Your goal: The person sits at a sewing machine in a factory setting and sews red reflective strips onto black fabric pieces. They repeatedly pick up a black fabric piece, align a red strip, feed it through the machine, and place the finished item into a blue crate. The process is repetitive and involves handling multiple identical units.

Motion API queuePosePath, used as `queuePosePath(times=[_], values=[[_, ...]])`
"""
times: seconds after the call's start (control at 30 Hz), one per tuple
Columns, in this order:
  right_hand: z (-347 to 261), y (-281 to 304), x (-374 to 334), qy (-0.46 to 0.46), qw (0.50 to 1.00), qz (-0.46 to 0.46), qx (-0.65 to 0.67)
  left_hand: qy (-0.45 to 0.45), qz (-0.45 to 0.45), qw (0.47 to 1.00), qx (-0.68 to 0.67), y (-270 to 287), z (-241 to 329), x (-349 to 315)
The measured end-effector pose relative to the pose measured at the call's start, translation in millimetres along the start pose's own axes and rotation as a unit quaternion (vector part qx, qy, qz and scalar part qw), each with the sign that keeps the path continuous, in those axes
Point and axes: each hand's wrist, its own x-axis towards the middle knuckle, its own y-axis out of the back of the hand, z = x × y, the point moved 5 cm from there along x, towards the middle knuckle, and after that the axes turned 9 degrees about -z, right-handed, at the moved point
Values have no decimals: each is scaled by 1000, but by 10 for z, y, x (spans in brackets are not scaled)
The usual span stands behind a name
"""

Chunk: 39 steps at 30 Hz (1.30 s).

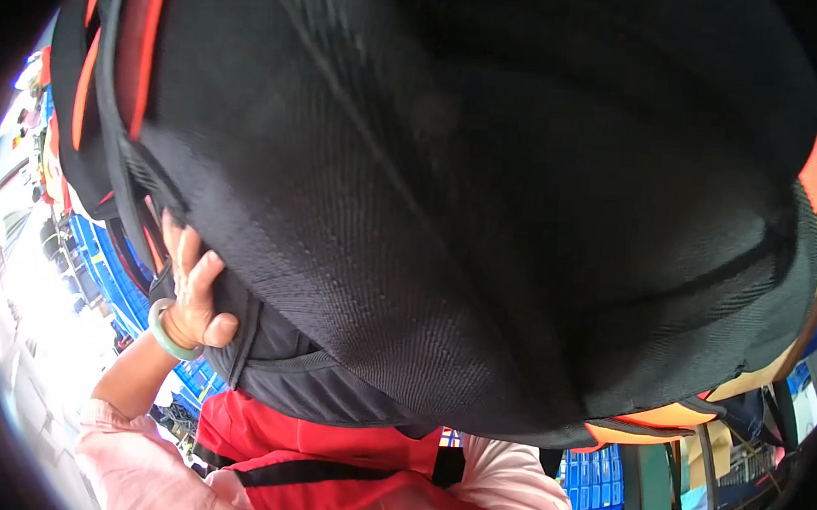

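Blue crates behind raised left hand

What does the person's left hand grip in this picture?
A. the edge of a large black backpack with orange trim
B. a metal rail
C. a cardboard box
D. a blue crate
A: the left hand, with a pale green bangle on the wrist, clasps the side edge of the black backpack that fills the view.

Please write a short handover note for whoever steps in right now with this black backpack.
Left hand: fingers gripping the lower left edge of the black backpack, pale green bangle on the wrist.
Right hand: hidden behind the bag; state unknown.
Backpack: held up close, filling the view, orange trim at its edges.
Blue crates lie below left.
Done and left: cannot tell; zips and openings are not visible.
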Motion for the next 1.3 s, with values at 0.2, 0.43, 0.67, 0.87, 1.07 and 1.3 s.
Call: queuePosePath(times=[0.2,0.43,0.67,0.87,1.07,1.3], values=[[-19,-161,183,-2,1000,12,12,32,-32,999,-18,-29,-17,4],[-11,-301,388,-3,999,18,31,78,-30,990,-109,-81,-16,-23],[-20,-325,347,19,999,27,27,50,-161,984,-64,-290,-257,-495],[-128,-257,-119,115,991,47,-46,1,10,1000,-7,82,94,356],[-109,-24,-986,468,547,299,-626,22,38,999,-27,147,213,301],[-497,233,-2772,341,895,217,-190,-23,89,996,-19,250,326,420]])
